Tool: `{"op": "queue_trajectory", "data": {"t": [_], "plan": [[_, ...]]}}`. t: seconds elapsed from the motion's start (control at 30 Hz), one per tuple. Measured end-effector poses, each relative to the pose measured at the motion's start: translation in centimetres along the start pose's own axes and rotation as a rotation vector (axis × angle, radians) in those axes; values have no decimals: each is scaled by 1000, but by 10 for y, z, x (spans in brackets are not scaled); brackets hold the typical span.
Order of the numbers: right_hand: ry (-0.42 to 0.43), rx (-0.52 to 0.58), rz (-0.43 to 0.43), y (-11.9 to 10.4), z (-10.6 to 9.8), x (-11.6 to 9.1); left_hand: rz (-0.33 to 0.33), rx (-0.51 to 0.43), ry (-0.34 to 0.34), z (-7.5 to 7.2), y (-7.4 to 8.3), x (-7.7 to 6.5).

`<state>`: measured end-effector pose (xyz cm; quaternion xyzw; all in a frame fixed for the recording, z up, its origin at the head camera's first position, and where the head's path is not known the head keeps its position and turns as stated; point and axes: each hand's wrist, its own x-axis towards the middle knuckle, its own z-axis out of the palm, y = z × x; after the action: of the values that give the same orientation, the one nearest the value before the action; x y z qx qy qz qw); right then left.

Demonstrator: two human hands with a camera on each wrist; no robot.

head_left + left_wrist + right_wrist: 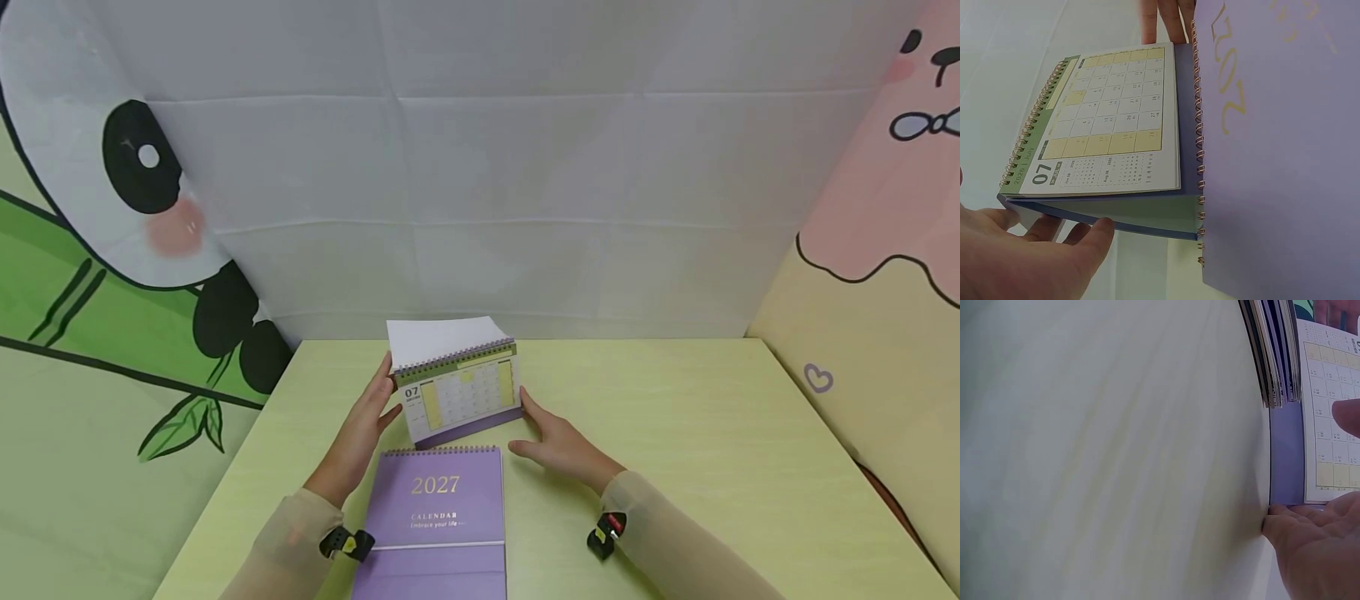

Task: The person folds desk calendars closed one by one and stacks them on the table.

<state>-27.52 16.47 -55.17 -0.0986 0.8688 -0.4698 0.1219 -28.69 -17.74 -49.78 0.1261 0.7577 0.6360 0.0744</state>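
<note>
A standing desk calendar (461, 392) shows a page marked 07 with yellow columns. Its white back sheet (438, 340) rises behind the spiral binding. At the calendar's left side, my left hand (358, 433) holds it, with the thumb at the side edge and the other fingers partly hidden behind. My right hand (562, 446) has its fingertips at the calendar's right edge, the thumb held apart in front. In the left wrist view, the calendar's tent-like stand (1147, 212) is seen from its side.
A purple spiral-bound 2027 calendar (442, 500) lies in front of the standing one, its ring edge close to that one's base. Both rest on a pale yellow table (675, 433). A white cloth (525, 167) hangs behind, with cartoon-printed cloths at both sides.
</note>
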Motion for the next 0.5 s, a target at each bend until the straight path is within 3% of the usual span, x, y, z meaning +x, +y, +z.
{"op": "queue_trajectory", "data": {"t": [0.5], "plan": [[16,-32,13,-4,1,-1,10,-7,-5,-1,3,-1]]}}
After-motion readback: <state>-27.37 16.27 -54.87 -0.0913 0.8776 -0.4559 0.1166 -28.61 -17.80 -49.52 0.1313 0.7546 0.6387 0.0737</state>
